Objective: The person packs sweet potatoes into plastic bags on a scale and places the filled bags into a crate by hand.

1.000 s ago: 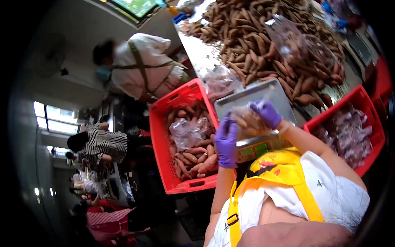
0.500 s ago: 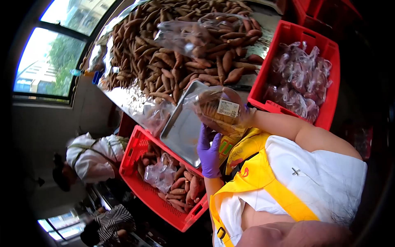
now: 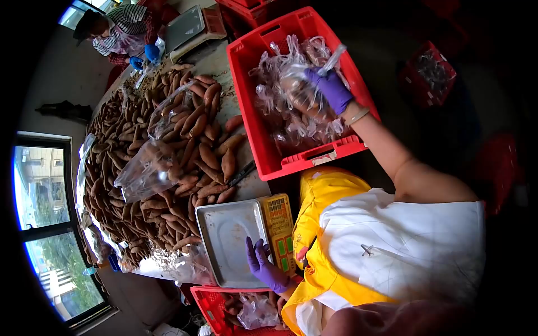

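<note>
My right hand (image 3: 332, 92), in a purple glove, is closed on the gathered top of a clear plastic bag of sweet potatoes (image 3: 301, 94). That bag is over the red crate (image 3: 246, 84), among several other knotted clear bags (image 3: 291, 126); whether it rests on them I cannot tell. Gloved in purple too, my left hand (image 3: 266, 267) has its fingers apart and holds nothing. It is at the edge of the metal tray (image 3: 224, 235) of a yellow scale (image 3: 277, 215), which bears no bag.
Loose sweet potatoes (image 3: 140, 162) are heaped on the table, with clear bags (image 3: 147, 168) on them. A second red crate (image 3: 210, 305) stands below the scale. Across the table, a co-worker (image 3: 120, 28) in blue gloves is near another scale (image 3: 188, 28).
My right hand has carried the labelled bag from above the scale tray to the red crate. My left hand has come away from the bag. The view has turned towards the crate.
</note>
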`<action>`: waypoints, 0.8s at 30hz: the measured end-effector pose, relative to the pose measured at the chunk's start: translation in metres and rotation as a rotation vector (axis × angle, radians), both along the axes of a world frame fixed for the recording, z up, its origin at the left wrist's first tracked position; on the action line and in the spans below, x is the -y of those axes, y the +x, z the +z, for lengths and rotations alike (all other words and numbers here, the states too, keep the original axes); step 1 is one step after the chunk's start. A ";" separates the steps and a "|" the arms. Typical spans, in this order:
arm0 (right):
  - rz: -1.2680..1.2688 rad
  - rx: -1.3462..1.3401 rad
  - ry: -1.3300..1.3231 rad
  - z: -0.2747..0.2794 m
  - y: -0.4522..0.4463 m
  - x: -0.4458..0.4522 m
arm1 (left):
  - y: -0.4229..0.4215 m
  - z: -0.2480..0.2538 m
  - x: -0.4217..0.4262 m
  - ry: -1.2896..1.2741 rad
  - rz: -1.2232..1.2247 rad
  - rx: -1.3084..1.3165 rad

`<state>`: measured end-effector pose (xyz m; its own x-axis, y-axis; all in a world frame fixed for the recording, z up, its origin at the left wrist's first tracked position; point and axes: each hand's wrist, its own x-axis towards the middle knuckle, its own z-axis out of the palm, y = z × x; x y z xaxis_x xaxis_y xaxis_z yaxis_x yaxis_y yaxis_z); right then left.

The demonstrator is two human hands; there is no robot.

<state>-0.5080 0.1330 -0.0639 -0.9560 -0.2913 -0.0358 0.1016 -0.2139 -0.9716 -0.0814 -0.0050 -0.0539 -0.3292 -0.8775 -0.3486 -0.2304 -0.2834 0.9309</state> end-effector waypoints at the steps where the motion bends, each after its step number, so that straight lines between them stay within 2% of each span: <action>1: -0.115 -0.050 0.003 -0.001 -0.012 -0.011 | 0.003 -0.003 0.001 -0.001 -0.002 0.005; 3: -0.246 0.001 0.072 -0.008 -0.037 -0.035 | 0.006 -0.007 0.002 0.009 0.009 0.044; 6: -0.145 0.146 -0.240 -0.018 -0.047 -0.052 | 0.000 -0.007 0.002 0.087 0.017 0.006; 7: -0.103 0.274 -0.276 -0.024 -0.045 -0.053 | -0.004 -0.006 0.001 0.086 0.015 0.008; 9: -0.031 0.356 -0.365 -0.037 -0.031 -0.042 | -0.015 -0.004 -0.001 0.148 0.010 -0.038; 10: -0.034 0.365 -0.398 -0.085 -0.033 -0.024 | -0.018 -0.011 0.001 0.181 -0.029 -0.096; 11: -0.010 0.373 -0.381 -0.110 -0.029 -0.015 | -0.023 -0.009 0.000 0.176 -0.034 -0.098; 12: -0.076 0.484 -0.322 -0.091 -0.007 0.002 | -0.028 -0.005 -0.001 0.176 -0.039 -0.086; 13: 0.007 0.437 -0.341 -0.130 -0.009 0.013 | -0.033 -0.001 -0.001 0.175 -0.045 -0.075; 14: -0.025 0.448 -0.212 -0.126 0.003 0.026 | -0.036 0.003 -0.001 0.161 -0.059 -0.048; 15: -0.043 0.481 -0.314 -0.099 0.020 0.043 | -0.037 0.004 0.000 0.157 -0.067 -0.050; 18: -0.062 0.359 -0.083 -0.142 0.025 0.069 | -0.040 0.009 0.000 0.086 -0.072 0.014; 20: -0.016 0.220 0.117 -0.144 0.039 0.078 | -0.038 0.008 0.000 0.106 -0.058 0.008; 21: -0.010 0.224 0.114 -0.145 0.043 0.080 | -0.035 0.007 0.000 0.128 -0.039 -0.002; 23: 0.360 0.075 0.321 -0.162 0.048 0.082 | -0.030 0.002 -0.001 0.148 -0.015 -0.022; 24: 0.625 0.115 0.526 -0.184 0.042 0.087 | -0.028 0.001 -0.002 0.170 0.005 -0.048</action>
<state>-0.4659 0.0462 -0.2482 -0.6050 -0.6864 -0.4034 0.1556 0.3950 -0.9054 -0.1097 -0.0031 -0.0533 -0.3452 -0.8086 -0.4765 -0.1850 -0.4391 0.8792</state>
